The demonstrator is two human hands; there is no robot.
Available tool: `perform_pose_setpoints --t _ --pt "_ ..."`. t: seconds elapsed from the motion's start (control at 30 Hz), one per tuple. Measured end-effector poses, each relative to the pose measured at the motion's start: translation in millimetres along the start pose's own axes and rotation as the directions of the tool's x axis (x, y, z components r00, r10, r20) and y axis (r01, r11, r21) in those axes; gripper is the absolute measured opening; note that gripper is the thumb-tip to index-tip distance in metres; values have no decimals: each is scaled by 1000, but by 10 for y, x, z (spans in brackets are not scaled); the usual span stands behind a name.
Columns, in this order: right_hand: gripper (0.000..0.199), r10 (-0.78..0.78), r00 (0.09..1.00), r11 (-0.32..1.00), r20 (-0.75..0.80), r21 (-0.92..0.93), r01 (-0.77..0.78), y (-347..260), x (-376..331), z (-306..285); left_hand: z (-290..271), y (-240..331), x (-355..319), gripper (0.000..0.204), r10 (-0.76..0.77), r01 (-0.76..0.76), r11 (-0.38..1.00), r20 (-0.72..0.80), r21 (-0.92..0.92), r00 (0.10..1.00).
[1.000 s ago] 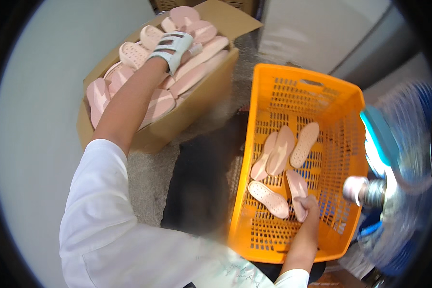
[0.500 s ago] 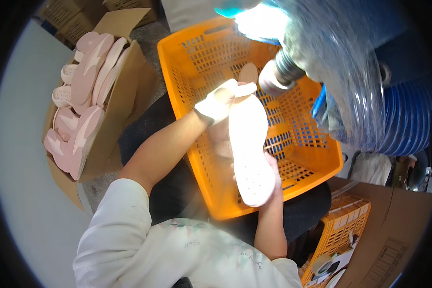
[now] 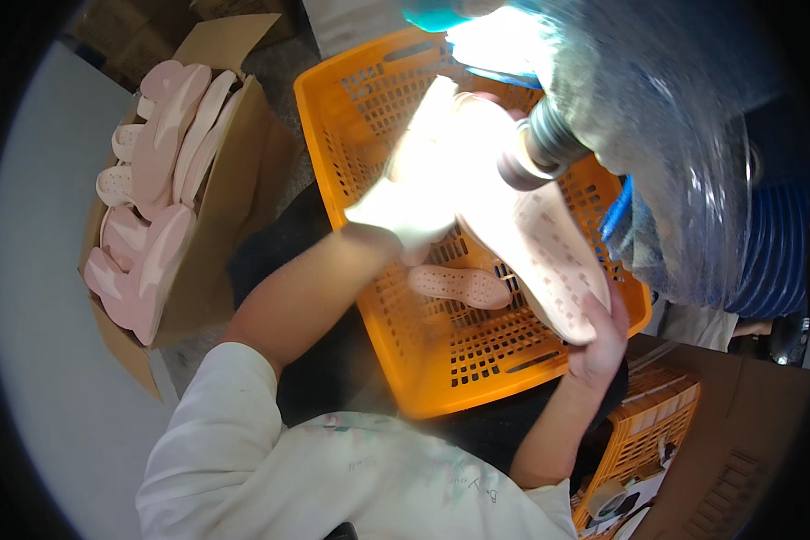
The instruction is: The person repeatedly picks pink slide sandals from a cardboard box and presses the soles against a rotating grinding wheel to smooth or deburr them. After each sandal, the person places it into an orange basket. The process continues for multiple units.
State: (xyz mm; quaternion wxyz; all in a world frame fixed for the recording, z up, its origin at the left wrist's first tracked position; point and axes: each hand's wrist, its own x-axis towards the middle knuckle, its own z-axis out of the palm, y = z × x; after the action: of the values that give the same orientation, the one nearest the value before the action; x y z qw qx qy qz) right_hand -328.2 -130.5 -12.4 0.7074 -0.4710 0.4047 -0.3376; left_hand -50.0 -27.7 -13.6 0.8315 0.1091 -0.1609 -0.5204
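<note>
A pale pink shoe sole (image 3: pixel 556 247) with holes along its face is held slanting over the orange crate (image 3: pixel 405 409). My right hand (image 3: pixel 600 340) grips its near end, thumb on top. At the far end, my left hand (image 3: pixel 414 180), in a white glove, holds the sole; glare washes out its fingers and that part of the sole. A round-ended tool with a dark ribbed neck (image 3: pixel 549 135) overlaps the sole's upper part; whether it touches cannot be told. A smaller perforated pink sole (image 3: pixel 459 286) lies inside the crate below.
On the left, a cardboard box (image 3: pixel 234 171) is packed with pink soles (image 3: pixel 157 243). Clear plastic sheeting (image 3: pixel 666 153) and a blue ribbed hose (image 3: pixel 769 238) hang at right. Another orange crate (image 3: pixel 634 441) and brown cardboard (image 3: pixel 738 423) stand at lower right.
The sole has swung from nearly upright to slanting down to the right, up against the tool. My right hand has moved right with its near end; my left hand has shifted slightly up.
</note>
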Motion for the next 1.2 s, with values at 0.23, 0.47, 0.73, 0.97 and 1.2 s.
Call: perform_pose_setpoints --t 0.23,0.47,0.73,0.97,1.2 --pt "57 -54 998 993 39 106 49 -142 9 13 250 -10 -120 44 67 -67 996 4 63 998" --pt "60 83 867 997 491 -41 -72 64 401 318 26 326 -38 49 74 -75 997 32 7 997" --pt "68 96 702 912 705 -346 222 -283 951 233 188 -111 -113 59 -31 53 996 272 -74 962" --pt "65 -184 714 706 676 -414 574 -799 991 269 316 -176 -215 62 33 -56 977 115 205 993" --pt "62 -230 730 505 643 -562 655 -777 901 348 490 -110 -286 58 -12 27 960 -57 277 998"
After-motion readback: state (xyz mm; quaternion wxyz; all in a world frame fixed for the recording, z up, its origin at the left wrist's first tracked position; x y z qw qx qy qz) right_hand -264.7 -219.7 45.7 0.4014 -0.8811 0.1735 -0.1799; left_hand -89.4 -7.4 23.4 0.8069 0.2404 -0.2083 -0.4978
